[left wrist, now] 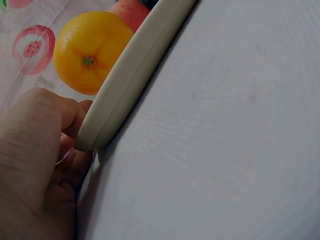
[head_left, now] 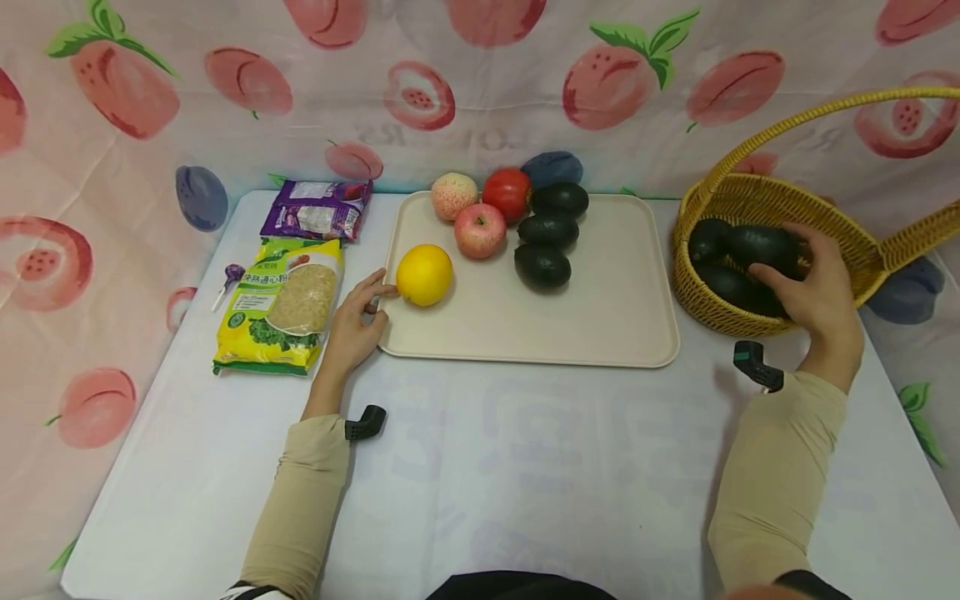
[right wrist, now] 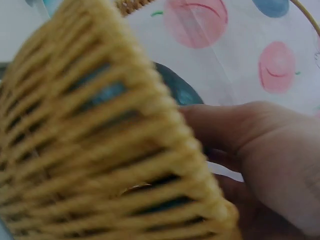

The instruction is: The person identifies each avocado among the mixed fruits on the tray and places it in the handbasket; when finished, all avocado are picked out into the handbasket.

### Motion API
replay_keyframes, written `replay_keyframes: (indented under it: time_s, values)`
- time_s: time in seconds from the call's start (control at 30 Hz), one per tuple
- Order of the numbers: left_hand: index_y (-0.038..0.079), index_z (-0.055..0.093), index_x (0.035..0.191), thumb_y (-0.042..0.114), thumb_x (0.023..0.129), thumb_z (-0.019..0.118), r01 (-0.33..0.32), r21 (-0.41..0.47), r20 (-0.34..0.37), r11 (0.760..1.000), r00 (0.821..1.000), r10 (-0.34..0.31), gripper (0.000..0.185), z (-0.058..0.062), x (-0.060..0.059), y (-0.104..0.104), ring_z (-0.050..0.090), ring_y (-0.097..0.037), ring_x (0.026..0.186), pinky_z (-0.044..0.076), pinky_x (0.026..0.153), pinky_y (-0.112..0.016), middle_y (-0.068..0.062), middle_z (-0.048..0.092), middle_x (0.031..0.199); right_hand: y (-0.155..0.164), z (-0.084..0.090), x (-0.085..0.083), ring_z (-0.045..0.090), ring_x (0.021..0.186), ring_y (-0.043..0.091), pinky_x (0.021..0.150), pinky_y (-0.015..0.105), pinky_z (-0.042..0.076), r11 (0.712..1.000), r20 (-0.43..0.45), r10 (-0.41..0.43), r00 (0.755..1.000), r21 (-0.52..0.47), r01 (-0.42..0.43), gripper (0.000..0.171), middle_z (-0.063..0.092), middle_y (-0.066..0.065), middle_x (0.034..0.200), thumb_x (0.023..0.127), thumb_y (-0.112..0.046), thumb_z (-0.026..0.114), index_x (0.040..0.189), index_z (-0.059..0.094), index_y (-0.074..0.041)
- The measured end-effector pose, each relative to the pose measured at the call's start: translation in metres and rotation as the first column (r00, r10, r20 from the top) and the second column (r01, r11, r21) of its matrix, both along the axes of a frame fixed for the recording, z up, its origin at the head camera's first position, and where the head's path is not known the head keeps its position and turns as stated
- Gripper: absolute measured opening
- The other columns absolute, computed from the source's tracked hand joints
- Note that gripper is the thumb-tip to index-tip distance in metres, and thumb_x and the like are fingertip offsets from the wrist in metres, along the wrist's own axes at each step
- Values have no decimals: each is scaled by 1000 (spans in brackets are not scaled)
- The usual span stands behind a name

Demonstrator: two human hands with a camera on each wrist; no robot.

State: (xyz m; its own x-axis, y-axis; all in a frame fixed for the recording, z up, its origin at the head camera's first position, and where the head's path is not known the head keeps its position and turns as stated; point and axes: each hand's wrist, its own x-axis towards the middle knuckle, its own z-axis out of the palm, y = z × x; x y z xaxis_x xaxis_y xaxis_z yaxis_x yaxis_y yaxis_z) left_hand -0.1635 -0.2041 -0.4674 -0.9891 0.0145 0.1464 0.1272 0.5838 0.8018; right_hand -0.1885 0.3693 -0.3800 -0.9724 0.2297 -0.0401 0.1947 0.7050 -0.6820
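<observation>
Gripping a smooth dark green avocado (head_left: 761, 244) in right hand (head_left: 817, 287), left hand (head_left: 356, 325) pinching tray (head_left: 600, 333) rim

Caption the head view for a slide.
Right hand grips a dark avocado in the wicker basket; left hand holds the tray edge.

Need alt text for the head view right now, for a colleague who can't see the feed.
The right hand reaches into a wicker basket and grips a dark avocado, while the left hand holds the edge of a beige tray. The tray carries an orange, apples, a tomato and three more avocados.
</observation>
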Motion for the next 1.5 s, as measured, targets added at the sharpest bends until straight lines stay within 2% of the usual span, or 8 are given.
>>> replay_keyframes:
  time_s: [0.23, 0.53, 0.73, 0.83, 1.03, 1.1, 1.33, 1.5]
  values:
    - [25, 60, 108, 2, 80, 48, 0, 5, 4, 1000, 1000, 0, 38, -1, -1, 0, 48, -11, 100, 40, 81, -30, 15, 37, 138, 5, 2, 4, 20, 129, 38, 102, 57, 19, 998, 40, 61, 997, 12, -61, 66, 15, 10, 147, 82, -38, 56, 136, 19, -43]
    - [25, 60, 108, 2, 80, 48, 1, 6, 7, 1000, 1000, -1, 38, -1, -1, 1, 47, -10, 107, 40, 82, -30, 17, 37, 137, 6, 2, 5, 23, 123, 39, 102, 58, 18, 991, 11, 124, 992, 57, -124, 65, 19, 17, 143, 84, -28, 54, 140, 20, -33]
    - [24, 60, 108, 1, 80, 48, 10, 11, -3, 1000, 1000, -9, 38, 0, -2, 1, 45, -9, 111, 40, 81, -30, 15, 37, 138, 9, 3, 5, 22, 121, 42, 100, 60, 16, 983, 37, 166, 985, 78, -169, 66, 20, 21, 140, 85, -31, 53, 141, 19, -28]
    - [24, 60, 108, 1, 80, 48, 9, 10, -6, 1000, 1000, -9, 38, 1, -1, 1, 45, -9, 111, 40, 81, -29, 14, 38, 138, 8, 3, 1, 25, 121, 42, 99, 60, 19, 989, 61, 126, 990, 67, -130, 67, 22, 20, 142, 83, -39, 53, 140, 19, -31]
    - [23, 61, 109, -1, 80, 48, 1, 24, -2, 1000, 1000, -1, 39, 0, -1, 1, 45, -8, 112, 40, 81, -28, 14, 38, 137, 2, -3, -7, 34, 119, 37, 97, 53, 29, 998, 58, -52, 997, 37, 49, 70, 30, 16, 142, 77, -50, 55, 138, 24, -33]
    - [23, 61, 109, -1, 79, 48, -2, 35, 1, 999, 1000, 2, 40, -1, -1, 1, 44, -8, 112, 40, 81, -28, 14, 38, 137, 1, -3, -9, 33, 120, 37, 98, 53, 27, 998, 63, -61, 996, 33, 59, 72, 29, 17, 141, 77, -50, 56, 139, 24, -31]
    - [23, 61, 109, 0, 80, 48, -4, 38, 8, 999, 1000, 3, 39, -1, -1, 0, 44, -8, 113, 39, 82, -30, 16, 38, 137, -2, -3, -10, 34, 117, 39, 96, 55, 28, 997, 120, -17, 993, 75, 8, 82, 33, 24, 137, 76, -53, 55, 139, 24, -11]
    - [22, 61, 109, -1, 80, 48, -2, 38, 13, 999, 1000, 1, 39, -1, -1, 1, 43, -8, 115, 39, 82, -30, 15, 38, 137, -5, -2, -10, 33, 117, 38, 97, 55, 27, 995, 163, -66, 984, 86, 52, 87, 33, 23, 135, 74, -59, 52, 138, 24, -7]
